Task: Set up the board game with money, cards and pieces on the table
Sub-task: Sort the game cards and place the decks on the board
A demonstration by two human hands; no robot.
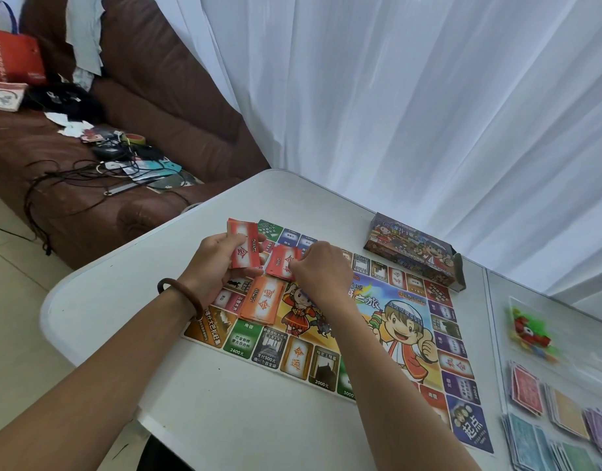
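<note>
A colourful game board [408, 331] lies flat on the white table [129, 300]. My left hand [214, 263] grips a fanned bunch of red cards [242, 248] above the board's far left corner. My right hand [321, 266] pinches another small stack of red cards [280, 266] just beside it, over the board. A pile of orange cards [262, 300] lies on the board below both hands. Stacks of paper money [561, 419] in red, tan, purple and blue sit at the right. A clear bag of plastic pieces [527, 329] lies above them.
The open game box [415, 251] stands at the board's far right corner, near the white curtain [428, 113]. A brown sofa [105, 137] strewn with cables, a red bag and small items stands left of the table. The table's left edge drops to tiled floor.
</note>
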